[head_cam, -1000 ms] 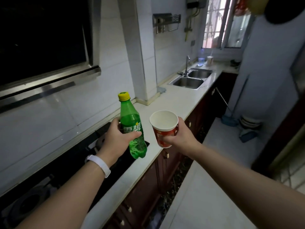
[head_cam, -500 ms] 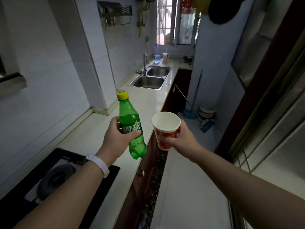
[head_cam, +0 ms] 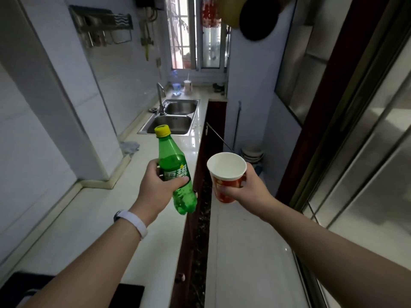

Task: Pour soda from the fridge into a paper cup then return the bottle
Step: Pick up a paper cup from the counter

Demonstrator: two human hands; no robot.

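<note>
My left hand grips a green soda bottle around its label. The bottle has a yellow cap screwed on and leans slightly left, held in the air over the counter's front edge. My right hand holds a red paper cup with a white inside, upright and to the right of the bottle, above the floor. The cup's inside looks white; I cannot tell if there is liquid in it. A white band sits on my left wrist.
A white counter runs along the left wall to a double steel sink with a tap. A black hob corner shows at the bottom left. Dark cabinets sit below. A glass sliding door lines the right side of the narrow floor.
The view has swung right along the kitchen, away from the hob and toward the sink and window. Both hands keep the bottle and cup in the same pose in front of me.
</note>
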